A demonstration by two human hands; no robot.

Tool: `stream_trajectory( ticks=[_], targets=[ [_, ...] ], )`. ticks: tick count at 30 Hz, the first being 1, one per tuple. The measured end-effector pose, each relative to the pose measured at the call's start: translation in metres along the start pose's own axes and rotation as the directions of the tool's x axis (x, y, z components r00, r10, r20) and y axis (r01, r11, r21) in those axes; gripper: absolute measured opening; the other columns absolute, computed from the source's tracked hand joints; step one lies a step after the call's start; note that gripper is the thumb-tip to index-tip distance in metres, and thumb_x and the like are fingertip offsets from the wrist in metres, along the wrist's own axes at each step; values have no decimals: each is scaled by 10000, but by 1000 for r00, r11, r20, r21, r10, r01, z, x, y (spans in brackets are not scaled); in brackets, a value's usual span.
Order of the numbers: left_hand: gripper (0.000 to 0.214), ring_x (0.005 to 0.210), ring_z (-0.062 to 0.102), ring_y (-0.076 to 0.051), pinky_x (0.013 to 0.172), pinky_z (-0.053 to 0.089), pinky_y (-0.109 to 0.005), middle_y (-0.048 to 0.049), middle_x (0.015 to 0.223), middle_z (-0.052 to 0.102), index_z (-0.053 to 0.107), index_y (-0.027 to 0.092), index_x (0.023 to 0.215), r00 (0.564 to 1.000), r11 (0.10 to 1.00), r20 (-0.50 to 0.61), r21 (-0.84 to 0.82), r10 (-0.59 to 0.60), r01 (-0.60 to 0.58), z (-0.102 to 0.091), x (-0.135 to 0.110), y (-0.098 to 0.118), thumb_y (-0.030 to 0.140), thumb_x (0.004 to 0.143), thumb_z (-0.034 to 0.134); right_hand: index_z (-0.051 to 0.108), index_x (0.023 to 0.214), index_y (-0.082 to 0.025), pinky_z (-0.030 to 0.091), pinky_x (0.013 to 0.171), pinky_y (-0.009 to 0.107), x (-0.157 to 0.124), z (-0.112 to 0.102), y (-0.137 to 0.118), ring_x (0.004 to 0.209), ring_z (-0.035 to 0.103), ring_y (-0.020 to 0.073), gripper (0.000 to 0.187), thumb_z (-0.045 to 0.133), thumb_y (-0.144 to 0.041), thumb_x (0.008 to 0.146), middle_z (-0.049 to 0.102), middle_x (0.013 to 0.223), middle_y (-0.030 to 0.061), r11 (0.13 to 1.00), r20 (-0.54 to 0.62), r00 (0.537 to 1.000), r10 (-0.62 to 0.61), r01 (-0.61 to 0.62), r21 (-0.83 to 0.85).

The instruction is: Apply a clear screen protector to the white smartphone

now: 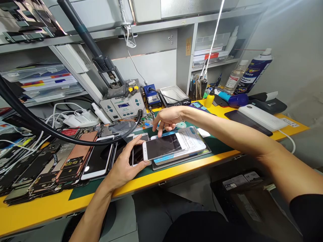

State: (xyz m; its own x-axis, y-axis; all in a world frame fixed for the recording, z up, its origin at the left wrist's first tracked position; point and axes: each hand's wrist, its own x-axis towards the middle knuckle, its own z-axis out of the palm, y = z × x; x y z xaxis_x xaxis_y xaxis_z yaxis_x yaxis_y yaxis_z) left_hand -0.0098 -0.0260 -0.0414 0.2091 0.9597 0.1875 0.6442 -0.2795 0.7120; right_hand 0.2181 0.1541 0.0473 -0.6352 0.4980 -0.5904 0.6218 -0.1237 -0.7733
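A white-framed smartphone (163, 147) with a dark glass screen lies nearly flat over a green repair mat (217, 145). My left hand (123, 164) grips its left end, thumb on top and fingers beneath. A second white-edged phone (138, 152) sits right behind that end, partly covered by my left hand and the first phone. My right hand (168, 120) hovers over the far edge of the first phone, fingers spread and tips reaching down at or very near it. Under the right end lies a clear plastic sleeve with printed paper (193, 141).
Opened phones and copper-backed parts (75, 158) crowd the yellow bench (42, 208) at left, under a black hose (75, 139). A rework station (123, 105) stands behind. Bottles, a spray can (253, 71) and a white power bank (262, 117) stand at right.
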Motion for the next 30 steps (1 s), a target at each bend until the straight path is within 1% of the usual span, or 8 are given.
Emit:
stream_trajectory(
  ticks=[2, 5, 7, 10, 14, 22, 27, 30],
  targets=[
    [803, 1450, 470, -276, 1244, 335, -483, -59, 1501, 535, 310, 371, 1593, 1000, 1000, 3, 4, -6, 6, 0, -1, 1, 475, 916, 730, 766, 990, -114, 367, 432, 220, 0, 0, 0, 529, 619, 120, 438, 671, -540, 948, 784, 881, 141, 1000, -27, 1000, 9, -9, 17],
    [800, 1455, 465, -274, 1247, 332, -487, -55, 1501, 535, 310, 373, 1592, 1000, 1000, 6, 11, -6, 6, 0, -1, 1, 471, 917, 729, 756, 987, -98, 342, 430, 226, 0, 0, 1, 480, 572, 91, 439, 633, -519, 983, 767, 826, 126, 999, -38, 999, 28, -27, 28],
    [797, 1458, 460, -279, 1249, 328, -493, -61, 1498, 537, 313, 362, 1592, 1000, 1000, 2, 16, 0, 0, 0, -1, 1, 467, 919, 727, 748, 956, -115, 311, 401, 222, 0, -2, 2, 441, 524, 75, 387, 641, -487, 983, 761, 810, 116, 999, -6, 1000, 26, -26, 19],
    [793, 1455, 463, -289, 1249, 325, -509, -78, 1502, 534, 318, 340, 1593, 1000, 1000, 0, 18, 8, -8, 0, 0, 1, 463, 922, 722, 723, 888, -142, 288, 360, 210, 1, -5, 4, 414, 477, 70, 291, 643, -406, 980, 763, 816, 115, 1000, 72, 997, -3, 4, -5],
    [799, 1459, 461, -291, 1251, 322, -519, -81, 1510, 532, 308, 340, 1602, 1000, 1000, 5, 22, 14, -14, 0, 1, 1, 464, 926, 716, 711, 883, -141, 305, 355, 203, 2, -9, 7, 420, 477, 79, 233, 625, -336, 976, 760, 830, 118, 1000, 103, 995, -20, 21, -9],
    [796, 1454, 476, -292, 1226, 374, -490, -59, 1517, 537, 306, 376, 1603, 1000, 999, 5, 48, 6, -6, -1, 1, 1, 484, 926, 710, 713, 943, -133, 316, 356, 201, -1, -14, 12, 421, 483, 81, 229, 653, -353, 966, 763, 852, 115, 1000, 112, 993, -21, 19, 22],
    [794, 1469, 457, -289, 1243, 346, -501, -62, 1517, 533, 304, 370, 1602, 1000, 999, 8, 46, 0, -1, -1, 1, 1, 481, 928, 710, 710, 929, -142, 319, 357, 197, -3, -15, 13, 427, 480, 86, 258, 636, -384, 982, 765, 837, 105, 1000, 88, 996, 6, -7, 9],
    [797, 1467, 458, -297, 1239, 349, -511, -74, 1515, 533, 307, 357, 1602, 1000, 999, 8, 49, 5, -5, 0, 1, 0, 486, 927, 711, 703, 919, -139, 319, 359, 197, -4, -14, 13, 422, 489, 87, 248, 618, -360, 992, 759, 819, 99, 1000, 83, 997, 9, -10, 7]
  ],
)
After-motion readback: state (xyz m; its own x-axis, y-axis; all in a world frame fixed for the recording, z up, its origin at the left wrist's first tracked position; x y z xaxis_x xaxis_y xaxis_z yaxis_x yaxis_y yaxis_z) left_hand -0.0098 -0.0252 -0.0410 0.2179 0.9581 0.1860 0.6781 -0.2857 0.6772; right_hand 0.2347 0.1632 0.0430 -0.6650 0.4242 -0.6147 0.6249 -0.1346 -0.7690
